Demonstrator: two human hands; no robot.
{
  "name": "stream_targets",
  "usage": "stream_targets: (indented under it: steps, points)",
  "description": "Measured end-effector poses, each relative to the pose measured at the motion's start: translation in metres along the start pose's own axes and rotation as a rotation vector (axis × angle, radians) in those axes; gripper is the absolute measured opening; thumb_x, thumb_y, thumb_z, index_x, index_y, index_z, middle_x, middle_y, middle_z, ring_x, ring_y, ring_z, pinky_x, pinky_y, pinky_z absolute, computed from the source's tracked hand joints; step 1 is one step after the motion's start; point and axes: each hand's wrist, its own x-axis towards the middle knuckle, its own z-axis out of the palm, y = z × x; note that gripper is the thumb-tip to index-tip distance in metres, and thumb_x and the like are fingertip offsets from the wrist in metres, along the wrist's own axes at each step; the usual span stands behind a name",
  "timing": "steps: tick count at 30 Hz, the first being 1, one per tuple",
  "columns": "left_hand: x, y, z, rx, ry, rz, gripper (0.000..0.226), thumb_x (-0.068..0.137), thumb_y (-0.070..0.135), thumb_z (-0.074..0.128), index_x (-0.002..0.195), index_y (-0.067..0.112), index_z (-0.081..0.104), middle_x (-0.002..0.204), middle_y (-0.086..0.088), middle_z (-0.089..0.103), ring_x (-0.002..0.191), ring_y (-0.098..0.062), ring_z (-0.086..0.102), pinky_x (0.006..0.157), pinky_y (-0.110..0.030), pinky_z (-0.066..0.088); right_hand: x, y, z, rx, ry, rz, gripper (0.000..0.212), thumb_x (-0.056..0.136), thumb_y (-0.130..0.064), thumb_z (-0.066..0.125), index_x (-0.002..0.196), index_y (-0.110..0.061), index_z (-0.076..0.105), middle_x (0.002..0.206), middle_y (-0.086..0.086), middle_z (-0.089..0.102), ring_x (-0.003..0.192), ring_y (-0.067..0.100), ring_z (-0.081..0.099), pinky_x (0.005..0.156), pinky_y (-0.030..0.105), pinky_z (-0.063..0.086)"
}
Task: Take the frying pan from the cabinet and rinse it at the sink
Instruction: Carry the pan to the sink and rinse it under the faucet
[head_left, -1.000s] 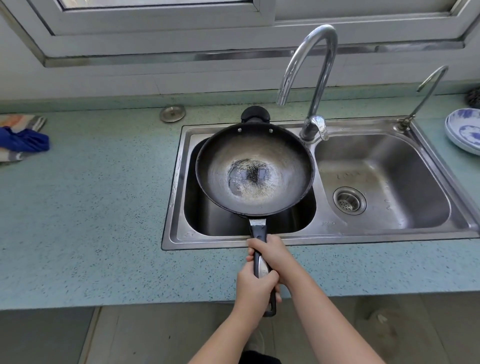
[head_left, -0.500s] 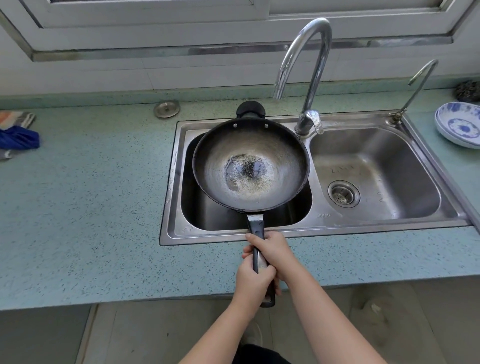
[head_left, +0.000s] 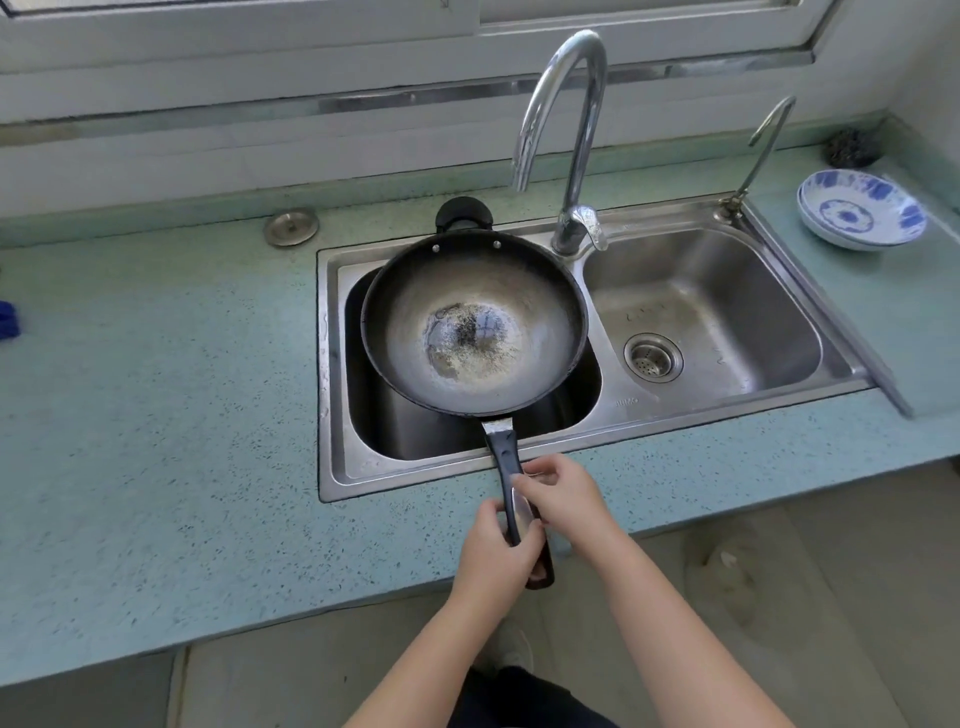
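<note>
Right hand (head_left: 563, 499) has loosened off handle (head_left: 501, 452), thumb beside it, pinch cannot be told | left hand (head_left: 496, 558) wraps handle | frying pan (head_left: 475, 322) held over left basin of sink (head_left: 328, 364) | step: pre-rinse | next: likely turn on faucet (head_left: 579, 156)

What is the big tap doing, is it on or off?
Off. No stream of water shows below the big tap or its spout, and none is falling into the frying pan held over the sink.
</note>
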Motion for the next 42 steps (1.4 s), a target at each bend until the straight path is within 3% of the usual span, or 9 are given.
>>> stream_targets:
  steps: [4, 8, 12, 19, 23, 29, 34, 38, 42]
  points:
    - [0.002, 0.009, -0.022, 0.073, 0.067, 0.107, 0.03, 0.089, 0.03, 0.057, 0.112, 0.023, 0.041, 0.08, 0.004, 0.057, 0.071, -0.009, 0.057, 0.064, -0.022, 0.046, -0.005, -0.001, -0.009, 0.049, 0.071, -0.05, 0.016, 0.082, -0.024, 0.066, 0.095, -0.02, 0.058, 0.095, -0.002, 0.064, 0.099, 0.02, 0.062, 0.09, 0.042, 0.052]
    - [0.02, 0.028, -0.039, 0.164, 0.133, 0.261, 0.04, 0.086, 0.019, 0.059, 0.122, 0.009, 0.044, 0.106, -0.002, 0.053, 0.1, -0.018, 0.054, 0.083, -0.023, 0.04, -0.01, -0.006, -0.016, 0.091, 0.149, -0.133, 0.014, 0.085, -0.023, 0.063, 0.097, -0.02, 0.057, 0.097, 0.001, 0.064, 0.095, 0.017, 0.059, 0.077, 0.027, 0.046]
    - [0.035, 0.047, -0.041, 0.315, 0.177, 0.419, 0.045, 0.087, 0.018, 0.059, 0.127, 0.004, 0.045, 0.118, -0.006, 0.049, 0.114, -0.021, 0.047, 0.094, -0.025, 0.038, -0.013, -0.012, -0.022, 0.016, 0.19, -0.215, 0.022, 0.088, -0.023, 0.06, 0.109, -0.017, 0.055, 0.097, -0.007, 0.06, 0.092, 0.008, 0.055, 0.071, 0.015, 0.041]
    - [0.053, 0.065, -0.027, 0.544, 0.174, 0.571, 0.057, 0.081, 0.028, 0.048, 0.129, -0.003, 0.048, 0.127, -0.014, 0.055, 0.119, -0.029, 0.049, 0.099, -0.035, 0.04, 0.015, -0.026, -0.054, -0.211, 0.277, -0.348, 0.032, 0.09, -0.019, 0.057, 0.12, -0.01, 0.053, 0.117, 0.001, 0.058, 0.103, 0.009, 0.052, 0.087, 0.02, 0.039]
    - [0.079, 0.078, -0.004, 0.623, 0.185, 0.583, 0.054, 0.081, 0.028, 0.046, 0.124, -0.004, 0.054, 0.126, -0.019, 0.057, 0.119, -0.035, 0.052, 0.099, -0.041, 0.043, 0.051, -0.039, -0.083, -0.296, 0.303, -0.417, 0.034, 0.088, -0.016, 0.057, 0.12, -0.006, 0.054, 0.121, 0.007, 0.058, 0.111, 0.016, 0.054, 0.09, 0.02, 0.037]
    - [0.13, 0.107, 0.031, 0.681, 0.17, 0.491, 0.051, 0.07, 0.028, 0.039, 0.102, -0.003, 0.064, 0.105, -0.022, 0.066, 0.094, -0.041, 0.064, 0.079, -0.044, 0.055, 0.116, -0.066, -0.138, -0.393, 0.29, -0.541, 0.036, 0.086, -0.016, 0.059, 0.12, -0.004, 0.054, 0.117, 0.009, 0.056, 0.11, 0.021, 0.053, 0.086, 0.018, 0.033]
    - [0.168, 0.133, 0.059, 0.787, 0.157, 0.452, 0.051, 0.068, 0.028, 0.039, 0.1, 0.001, 0.069, 0.108, -0.022, 0.068, 0.097, -0.038, 0.067, 0.079, -0.048, 0.056, 0.172, -0.084, -0.164, -0.47, 0.227, -0.659, 0.047, 0.086, -0.015, 0.06, 0.129, 0.0, 0.048, 0.127, 0.013, 0.052, 0.12, 0.025, 0.047, 0.099, 0.022, 0.031]
    - [0.19, 0.138, 0.077, 0.834, 0.146, 0.436, 0.051, 0.066, 0.026, 0.039, 0.1, 0.007, 0.072, 0.111, -0.017, 0.069, 0.098, -0.032, 0.069, 0.076, -0.045, 0.057, 0.215, -0.094, -0.17, -0.47, 0.141, -0.766, 0.052, 0.084, -0.016, 0.063, 0.133, -0.008, 0.047, 0.132, 0.006, 0.05, 0.122, 0.02, 0.044, 0.099, 0.017, 0.028]
    - [0.203, 0.138, 0.085, 0.919, 0.132, 0.422, 0.053, 0.065, 0.028, 0.038, 0.102, 0.009, 0.071, 0.116, -0.009, 0.069, 0.102, -0.028, 0.068, 0.078, -0.044, 0.058, 0.247, -0.099, -0.171, -0.509, 0.116, -0.845, 0.059, 0.081, -0.017, 0.066, 0.136, -0.012, 0.047, 0.141, 0.002, 0.046, 0.128, 0.02, 0.041, 0.106, 0.025, 0.03]
